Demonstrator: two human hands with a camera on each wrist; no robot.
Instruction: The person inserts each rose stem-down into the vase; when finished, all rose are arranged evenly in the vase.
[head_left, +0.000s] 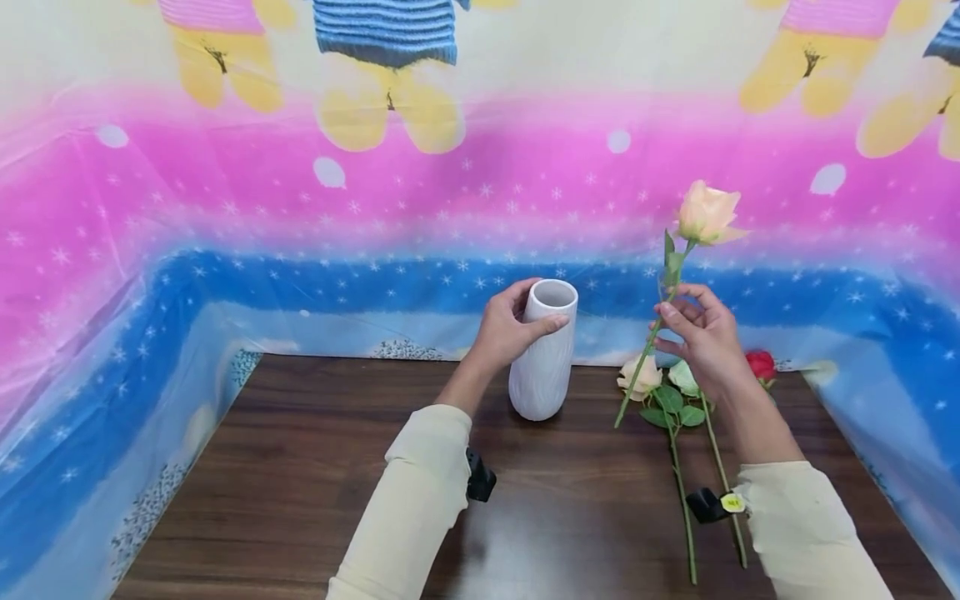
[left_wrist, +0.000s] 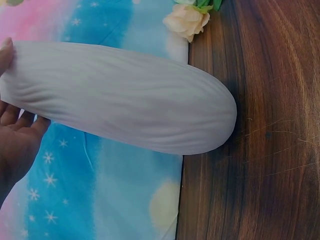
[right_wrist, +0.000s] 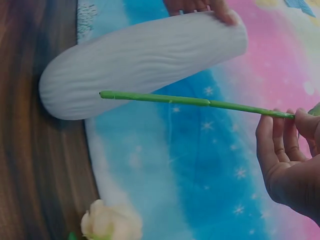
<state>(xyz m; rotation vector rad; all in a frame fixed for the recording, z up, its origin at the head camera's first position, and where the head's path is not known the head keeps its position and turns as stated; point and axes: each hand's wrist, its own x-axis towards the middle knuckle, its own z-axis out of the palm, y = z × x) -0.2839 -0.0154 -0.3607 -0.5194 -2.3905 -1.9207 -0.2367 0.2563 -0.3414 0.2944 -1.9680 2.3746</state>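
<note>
A white ribbed vase (head_left: 542,367) stands upright on the dark wooden table, its round mouth facing up. My left hand (head_left: 512,327) grips it near the rim, thumb across the front and fingers behind. To the right, my right hand (head_left: 701,337) pinches the green stem of a peach rose (head_left: 707,214) between thumb and fingers. The rose is held in the air, bloom up, with the bare lower stem (right_wrist: 155,98) slanting down toward the left. In the right wrist view the stem's cut end overlaps the vase's side.
On the table (head_left: 315,475) at right lie a cream rose (head_left: 640,379), a pale green-white rose (head_left: 683,377) and a red rose (head_left: 761,364), partly behind my right hand. Long stems run toward the near edge. A printed cloth backdrop (head_left: 480,200) rises behind the table.
</note>
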